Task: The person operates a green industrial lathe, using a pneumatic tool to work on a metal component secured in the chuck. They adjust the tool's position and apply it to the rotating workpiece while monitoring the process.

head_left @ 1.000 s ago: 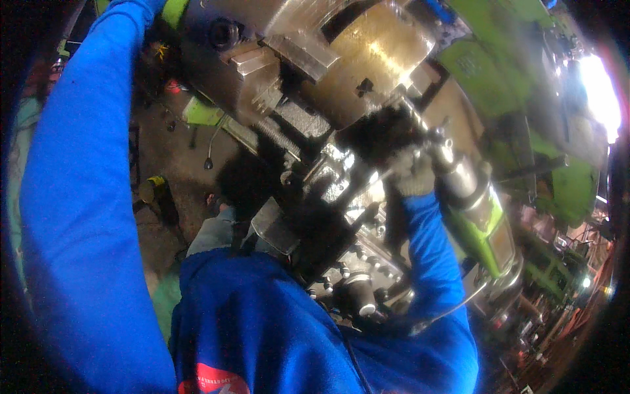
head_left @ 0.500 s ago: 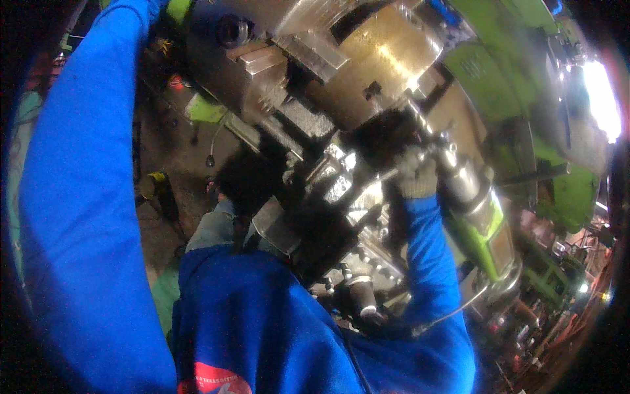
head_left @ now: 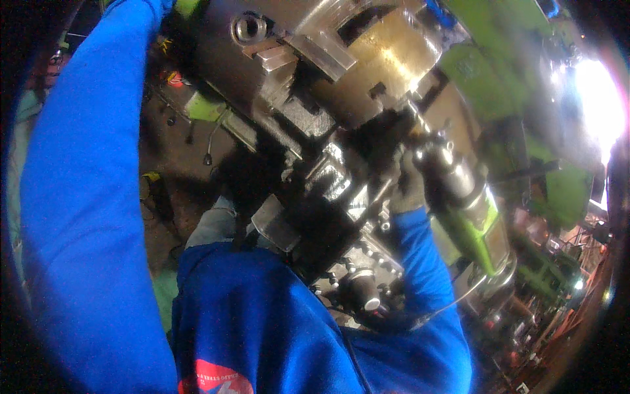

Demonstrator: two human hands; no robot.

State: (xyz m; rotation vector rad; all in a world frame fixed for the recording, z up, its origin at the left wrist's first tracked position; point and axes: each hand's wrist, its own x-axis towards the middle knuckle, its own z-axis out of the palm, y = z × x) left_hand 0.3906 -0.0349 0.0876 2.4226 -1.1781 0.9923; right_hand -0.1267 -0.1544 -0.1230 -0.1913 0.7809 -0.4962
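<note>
My right hand (head_left: 408, 187), in a grey glove, reaches up between the lathe's tool post (head_left: 331, 172) and the metal tailstock barrel (head_left: 453, 174). Its fingers lie in shadow close to the barrel's left side, so their grip is unclear. Ahead of the barrel, a slim drill bit (head_left: 417, 115) points at a brass-coloured round workpiece (head_left: 387, 65). Stepped jaws (head_left: 321, 56) of a large steel chuck (head_left: 226, 62) stand against that workpiece. My left arm (head_left: 85, 164) stretches far up along the left side, and its hand is beyond the top edge.
Green machine housing (head_left: 489, 92) rises at the far right. A bolted carriage with a short cylindrical post (head_left: 364, 292) is near my body. A thin cable (head_left: 453, 303) crosses by my right sleeve. A bright light (head_left: 600, 105) glares at the right edge.
My right hand has shifted slightly left and toward me, away from the front of the tailstock barrel. The view has moved a little, and the chuck's round socket now looks brighter.
</note>
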